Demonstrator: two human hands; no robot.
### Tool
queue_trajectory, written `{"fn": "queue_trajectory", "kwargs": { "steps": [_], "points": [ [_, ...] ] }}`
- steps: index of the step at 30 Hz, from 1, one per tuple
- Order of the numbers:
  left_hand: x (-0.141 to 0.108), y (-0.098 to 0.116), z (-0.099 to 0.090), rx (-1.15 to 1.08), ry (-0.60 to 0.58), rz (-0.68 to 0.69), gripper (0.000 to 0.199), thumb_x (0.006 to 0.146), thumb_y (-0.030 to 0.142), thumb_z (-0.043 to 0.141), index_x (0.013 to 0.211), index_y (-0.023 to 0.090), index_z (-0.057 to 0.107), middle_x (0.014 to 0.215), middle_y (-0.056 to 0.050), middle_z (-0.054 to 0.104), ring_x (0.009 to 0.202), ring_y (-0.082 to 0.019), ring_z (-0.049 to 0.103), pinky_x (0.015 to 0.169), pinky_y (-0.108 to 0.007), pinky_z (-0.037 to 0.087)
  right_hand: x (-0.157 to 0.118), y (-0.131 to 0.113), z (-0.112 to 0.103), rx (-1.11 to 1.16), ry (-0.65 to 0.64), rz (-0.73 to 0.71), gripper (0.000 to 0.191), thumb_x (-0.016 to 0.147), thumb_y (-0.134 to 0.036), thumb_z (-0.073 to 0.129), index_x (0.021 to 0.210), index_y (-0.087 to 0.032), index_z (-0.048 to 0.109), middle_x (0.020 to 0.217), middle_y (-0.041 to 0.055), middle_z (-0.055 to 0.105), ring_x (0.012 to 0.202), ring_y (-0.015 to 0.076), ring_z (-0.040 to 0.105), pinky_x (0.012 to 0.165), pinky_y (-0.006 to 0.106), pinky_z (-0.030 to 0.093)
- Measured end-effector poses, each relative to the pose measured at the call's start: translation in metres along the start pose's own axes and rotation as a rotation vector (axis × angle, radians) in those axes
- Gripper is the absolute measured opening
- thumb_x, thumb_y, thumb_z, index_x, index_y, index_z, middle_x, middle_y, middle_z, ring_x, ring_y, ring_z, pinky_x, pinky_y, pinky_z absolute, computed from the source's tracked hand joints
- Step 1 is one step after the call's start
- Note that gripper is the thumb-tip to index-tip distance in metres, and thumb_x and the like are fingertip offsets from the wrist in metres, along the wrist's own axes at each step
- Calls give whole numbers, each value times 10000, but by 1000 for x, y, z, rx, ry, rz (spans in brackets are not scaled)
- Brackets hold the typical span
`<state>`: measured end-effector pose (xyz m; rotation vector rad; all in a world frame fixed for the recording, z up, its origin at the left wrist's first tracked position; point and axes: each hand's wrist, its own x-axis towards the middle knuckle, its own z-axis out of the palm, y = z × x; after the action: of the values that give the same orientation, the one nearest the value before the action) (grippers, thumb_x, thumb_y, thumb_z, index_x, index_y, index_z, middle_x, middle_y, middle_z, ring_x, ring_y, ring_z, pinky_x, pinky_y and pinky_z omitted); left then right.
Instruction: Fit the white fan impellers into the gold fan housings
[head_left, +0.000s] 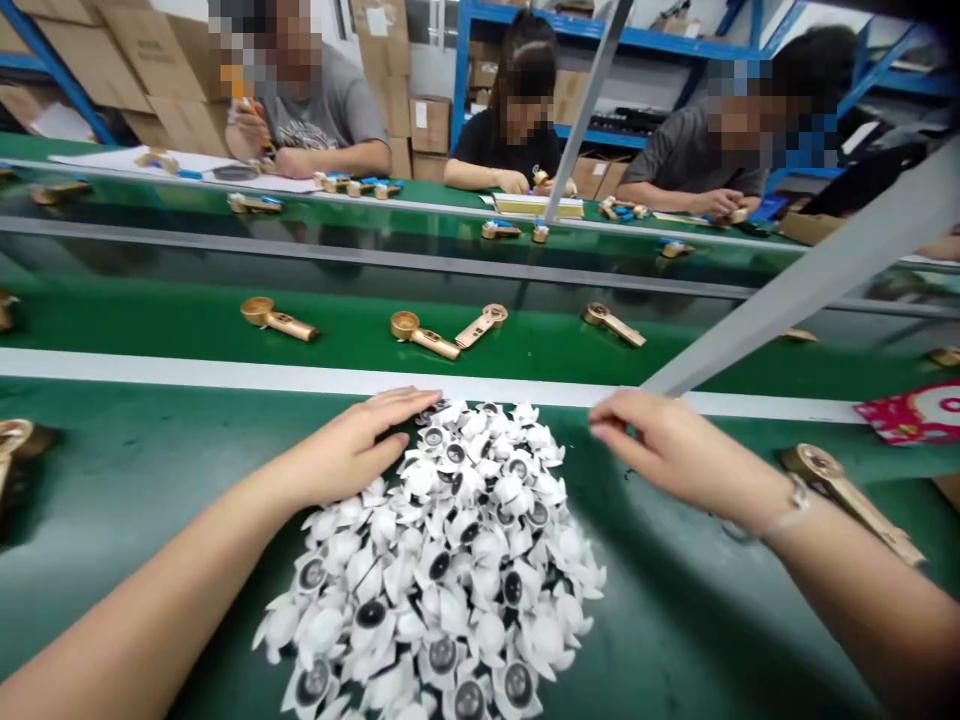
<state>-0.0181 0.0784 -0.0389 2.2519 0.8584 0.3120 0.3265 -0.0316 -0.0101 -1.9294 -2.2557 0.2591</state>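
A large pile of small white fan blades point(450, 560), many showing round dark hubs, is heaped on the green table point(675, 620) in front of me. My left hand point(367, 440) is open along the pile's upper left side, fingers stretched out and touching the blades at its far end. To the right of the heap, apart from it, my right hand point(652, 440) hovers by the white strip point(540, 388). Its fingers are bent, with a gap to the thumb and nothing visible between them. A bracelet point(787, 510) circles the right wrist.
Gold fan housings with handles point(425, 335) lie on the green belt point(180, 330) beyond the strip. Another gold housing point(851, 500) lies right of my right arm. A grey post point(810, 270) slants across the right. Several co-workers sit at the far bench point(420, 195).
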Motion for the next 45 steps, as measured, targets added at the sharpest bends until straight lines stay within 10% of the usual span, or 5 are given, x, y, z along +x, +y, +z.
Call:
{"fn": "queue_trajectory", "kwargs": {
  "steps": [9,20,31,40,45],
  "points": [
    [8,4,-5,9,118,-216,352,808,409,679,1117,256,748,1198,-85,706,1083,-309,635,957,-372,473,-85,-3,56,65,172,-14,198,995,-229,464,1040,-181,651,1040,94,678,950,209,656,855,363,546],
    [-13,-1,-11,261,147,-210,339,850,394,591,1096,193,710,1069,-97,679,847,-225,631,747,-334,523,-60,5,54,-228,84,-196,186,943,-241,468,822,-206,605,884,82,626,762,255,607,704,442,486],
    [-26,51,13,-412,449,-23,332,761,135,700,1093,146,713,1117,-82,636,824,-143,699,737,-244,633,41,-128,4,501,190,-459,113,929,-119,512,902,-221,550,897,0,586,840,119,547,714,234,445],
    [-37,66,11,-683,518,-66,416,640,159,866,1038,136,746,715,9,715,644,-96,704,621,-122,610,47,-137,13,574,189,-397,130,931,-141,527,844,-230,568,837,-17,592,766,101,562,655,218,454],
    [-38,63,10,-453,597,108,308,714,134,807,1017,94,763,928,-65,777,691,-82,706,681,-118,610,44,-143,17,549,230,-305,117,924,-161,548,845,-241,584,851,-24,617,761,95,587,642,206,464]
  ]
}}
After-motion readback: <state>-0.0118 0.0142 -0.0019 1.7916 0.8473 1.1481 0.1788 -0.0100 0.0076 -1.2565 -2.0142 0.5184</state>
